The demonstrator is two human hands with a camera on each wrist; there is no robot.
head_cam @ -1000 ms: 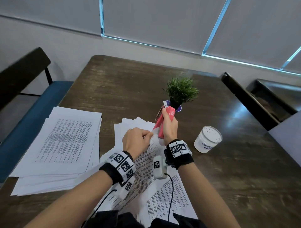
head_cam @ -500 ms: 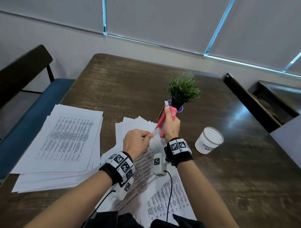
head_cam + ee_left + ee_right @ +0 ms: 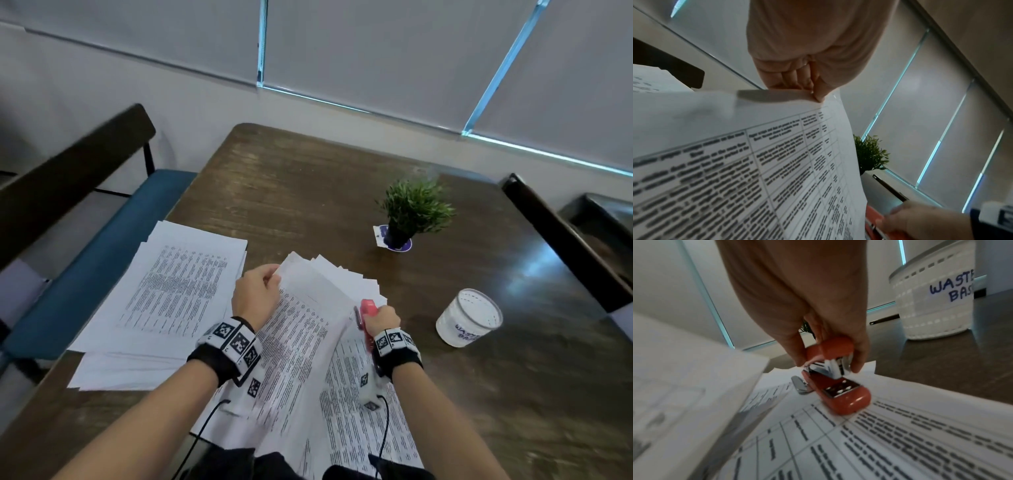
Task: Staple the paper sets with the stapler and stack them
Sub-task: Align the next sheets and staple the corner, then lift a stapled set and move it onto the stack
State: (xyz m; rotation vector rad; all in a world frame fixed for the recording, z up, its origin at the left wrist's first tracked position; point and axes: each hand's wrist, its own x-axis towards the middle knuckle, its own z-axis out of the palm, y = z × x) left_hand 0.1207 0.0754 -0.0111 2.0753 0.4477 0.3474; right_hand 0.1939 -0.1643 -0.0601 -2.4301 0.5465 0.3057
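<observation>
Both hands are busy: the left hand (image 3: 255, 298) pinches the stapled paper set (image 3: 301, 346) by its corner to carry it toward the stack (image 3: 164, 298) at the worktop's left edge, while the right hand (image 3: 380, 320) lowers the gripped red stapler (image 3: 836, 386) onto loose sheets.

both forearms are bare. each wrist wears a black band (image 3: 397, 356) with white blocks printed in black square-code markers (image 3: 233, 339). a small white camera unit (image 3: 368, 394) hangs under each wrist, trailing a thin black cable (image 3: 385, 442).
</observation>
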